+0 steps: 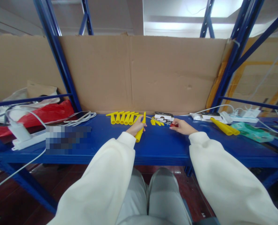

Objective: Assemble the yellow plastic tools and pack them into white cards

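- Yellow tapered cone (139, 134): in left hand, over the middle of the blue metal tabletop (162, 147); tilted, narrow tip far, wide end near.
- Row of yellow cones (122, 119): far side, just left of the left hand; wide ends near, narrow tips pointing far left. Right end of row partly hidden behind left hand.
- Small yellow pieces (157, 122): between the hands, on the near side of the box.
- White-and-black box (164, 117): far side, between the hands, close behind the tool; its near side crowded by tool and pieces.
- Far edge: cardboard panel (176, 72) walls off the back.
- Right side: two yellow cones (224, 128), teal plastic packet (253, 132) just beside them, white power strip (243, 117) farther back.
- Left side: phone (77, 117) by coiled white cable (89, 117); red bag (48, 114) farther left; white power strip (28, 140) nearer. Pixelated patch hides what's beside it.
- Left hand (135, 126): reaching forward, fingers wrapped round cone's middle, holding it.
- Right hand (183, 127): closed on red-handled tool (173, 125), thin metal end pointing left toward cone's upper part; contact, can't tell. Exact tool type unclear.
- Both forearms extended forward, white sleeves (106, 168) to the wrists.
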Demonstrator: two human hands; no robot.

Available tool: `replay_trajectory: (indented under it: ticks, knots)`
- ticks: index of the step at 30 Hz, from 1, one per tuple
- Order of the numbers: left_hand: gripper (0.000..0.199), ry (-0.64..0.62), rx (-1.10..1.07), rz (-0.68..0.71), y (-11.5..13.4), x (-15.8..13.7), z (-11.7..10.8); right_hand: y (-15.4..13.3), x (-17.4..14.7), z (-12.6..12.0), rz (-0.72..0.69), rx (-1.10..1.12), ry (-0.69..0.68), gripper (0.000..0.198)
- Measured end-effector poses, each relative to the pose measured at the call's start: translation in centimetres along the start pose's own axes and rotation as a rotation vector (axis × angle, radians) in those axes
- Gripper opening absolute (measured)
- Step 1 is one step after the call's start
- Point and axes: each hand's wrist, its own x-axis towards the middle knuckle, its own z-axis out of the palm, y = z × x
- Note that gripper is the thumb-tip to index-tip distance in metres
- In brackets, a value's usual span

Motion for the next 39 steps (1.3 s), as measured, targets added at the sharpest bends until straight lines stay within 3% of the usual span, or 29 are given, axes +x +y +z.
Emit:
replay_trajectory:
  ticks: [7,15,22,30,39]
  knots:
    - [0.076,0.019,0.001,0.002,0.1,-0.18,0.14,-0.35,0.1,-0.11,-0.043,-0.051,-0.04,0.028]
    - [0.074,0.014,0.008,0.0,0.41,-0.48,0.18,0.05,0.08,0.06,-0.004,0.016,0.042,0.03]
    - [0.075,0.008,0.011,0.003,0.1,-0.13,0.07,-0.2,0.04,-0.33,-0.065,-0.059,-0.003,0.026]
    - [0.074,0.013,-0.006,0.0,0.21,-0.24,0.21,0.1,0.16,0.19,-0.011,0.065,0.025,0.027]
    - [0.075,0.002,0.005,0.009,0.05,-0.04,0.1,-0.21,0.02,-0.11,-0.05,-0.022,0.015,0.025]
